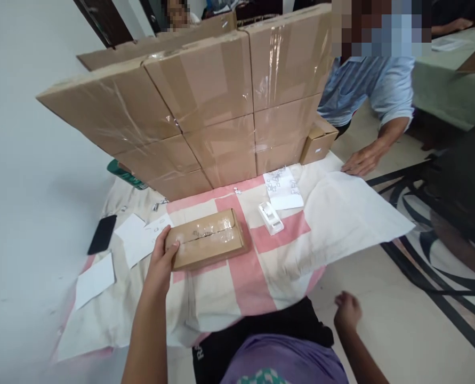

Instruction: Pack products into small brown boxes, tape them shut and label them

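Note:
My left hand [163, 252] grips the left end of a flat brown cardboard box [209, 240], thumb on top and fingers round the far side. Clear tape shines on the box's top, and a dark scribble-like mark shows there. The box lies on a pink and cream checked cloth [245, 288]. Off the table's front edge, at the lower right, my right hand [348, 310] hangs in the air with its fingers curled. Whether anything is pinched in it is hidden. To the right of the box sits a small white plastic device [271, 217], resembling a tape dispenser.
Behind stands a wall of taped brown cartons [221, 106], with a smaller box [319, 141] at its right end. A paper with small stickers [283, 189], white sheets [95, 280], a black phone [102, 234] and a green can [125, 173] lie around. Another person's hand [363, 158] rests at the right table corner.

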Available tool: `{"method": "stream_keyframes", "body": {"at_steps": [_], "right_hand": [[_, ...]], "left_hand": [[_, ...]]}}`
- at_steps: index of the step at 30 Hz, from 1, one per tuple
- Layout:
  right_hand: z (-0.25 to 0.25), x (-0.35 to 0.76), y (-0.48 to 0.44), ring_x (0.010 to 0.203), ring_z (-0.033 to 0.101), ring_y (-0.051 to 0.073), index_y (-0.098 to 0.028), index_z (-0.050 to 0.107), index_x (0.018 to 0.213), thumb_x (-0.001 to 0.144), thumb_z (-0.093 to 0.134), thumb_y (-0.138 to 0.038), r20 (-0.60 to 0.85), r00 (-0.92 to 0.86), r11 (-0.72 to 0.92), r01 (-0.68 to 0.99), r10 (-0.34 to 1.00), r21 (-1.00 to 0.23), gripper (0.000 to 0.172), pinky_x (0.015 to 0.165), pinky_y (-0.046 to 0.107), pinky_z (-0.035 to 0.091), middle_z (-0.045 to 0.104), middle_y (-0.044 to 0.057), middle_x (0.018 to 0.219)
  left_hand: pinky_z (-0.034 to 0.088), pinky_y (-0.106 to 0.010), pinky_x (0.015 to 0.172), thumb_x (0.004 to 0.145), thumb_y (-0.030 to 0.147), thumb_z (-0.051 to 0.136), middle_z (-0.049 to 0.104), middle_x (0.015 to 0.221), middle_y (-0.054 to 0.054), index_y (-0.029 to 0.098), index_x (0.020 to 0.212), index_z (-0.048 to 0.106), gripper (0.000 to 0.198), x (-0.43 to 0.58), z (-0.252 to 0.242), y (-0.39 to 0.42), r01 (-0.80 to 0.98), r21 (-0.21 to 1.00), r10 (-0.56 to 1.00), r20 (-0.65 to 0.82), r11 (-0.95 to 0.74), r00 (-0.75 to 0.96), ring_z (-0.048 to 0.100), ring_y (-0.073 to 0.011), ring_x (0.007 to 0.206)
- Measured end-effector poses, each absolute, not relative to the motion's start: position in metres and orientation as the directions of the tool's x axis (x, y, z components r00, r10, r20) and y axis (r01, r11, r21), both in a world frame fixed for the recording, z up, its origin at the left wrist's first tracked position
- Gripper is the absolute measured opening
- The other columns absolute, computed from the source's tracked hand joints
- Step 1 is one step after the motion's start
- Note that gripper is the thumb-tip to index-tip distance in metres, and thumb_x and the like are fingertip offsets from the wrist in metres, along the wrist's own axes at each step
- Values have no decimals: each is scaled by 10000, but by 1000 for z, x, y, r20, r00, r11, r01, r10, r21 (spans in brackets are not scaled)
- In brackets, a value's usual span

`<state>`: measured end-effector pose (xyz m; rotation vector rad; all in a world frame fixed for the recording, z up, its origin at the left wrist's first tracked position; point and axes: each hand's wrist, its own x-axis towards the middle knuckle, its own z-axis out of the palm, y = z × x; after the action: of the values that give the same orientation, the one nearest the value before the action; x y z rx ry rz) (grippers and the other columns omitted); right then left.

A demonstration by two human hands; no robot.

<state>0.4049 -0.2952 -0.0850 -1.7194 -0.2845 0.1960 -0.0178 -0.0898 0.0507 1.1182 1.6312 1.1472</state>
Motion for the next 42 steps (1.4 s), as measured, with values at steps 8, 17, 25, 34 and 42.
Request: {"method": "stream_keyframes", "body": {"at_steps": [8, 17, 25, 34, 42], "right_hand": [[-26, 413, -185, 1094, 580, 277, -234, 616, 963, 890, 533, -375, 430, 739, 72, 463, 519, -883, 179, 1038, 518, 468, 602, 83, 1060], [-45, 336, -105, 1129, 578, 303, -209, 540, 1365, 850, 596, -355, 436, 385, 192, 529, 814, -827, 538, 1044, 542, 471, 587, 119, 1155], [-59, 342, -108, 1121, 560, 300, -207, 473, 1356, 803, 660, -322, 448, 405, 210, 510, 797, -834, 594, 1029, 535, 480, 570, 118, 1176], [-69, 343, -106, 1173, 557, 290, -215, 459, 1351, 914, 481, -352, 351, 461, 132, 441, 815, -888, 459, 1093, 532, 423, 579, 134, 1247], [-62, 342, -110, 1055, 555, 318, -161, 506, 1191, 718, 674, -308, 401, 465, 146, 492, 789, -858, 523, 989, 551, 471, 559, 152, 1141]], "left_hand": [[302, -448, 1263, 750, 363, 737, 510, 1558, -90, 218, 1387, 605, 666, -9, 56, -90, 156, 982, 964, -60, 104, -259, 441, -315, 1462], [444, -466, 1138, 738, 433, 723, 621, 1404, -121, 182, 1291, 655, 611, -7, 51, -92, 188, 982, 954, 33, 25, -298, 578, -317, 1269], [442, -495, 1116, 878, 179, 641, 673, 1204, -126, 197, 1140, 697, 269, 67, 54, -174, 783, 418, 538, 833, -460, -129, 610, -296, 1216], [252, -539, 1278, 1013, 345, 449, 429, 1598, -189, 146, 1530, 407, 556, 243, 2, -110, 467, 692, 820, 339, -550, 462, 309, -317, 1550], [296, -432, 1232, 962, 219, 515, 511, 1474, -168, 160, 1406, 534, 448, 255, -33, -47, 358, 883, 951, 260, -304, 166, 434, -281, 1425]]}}
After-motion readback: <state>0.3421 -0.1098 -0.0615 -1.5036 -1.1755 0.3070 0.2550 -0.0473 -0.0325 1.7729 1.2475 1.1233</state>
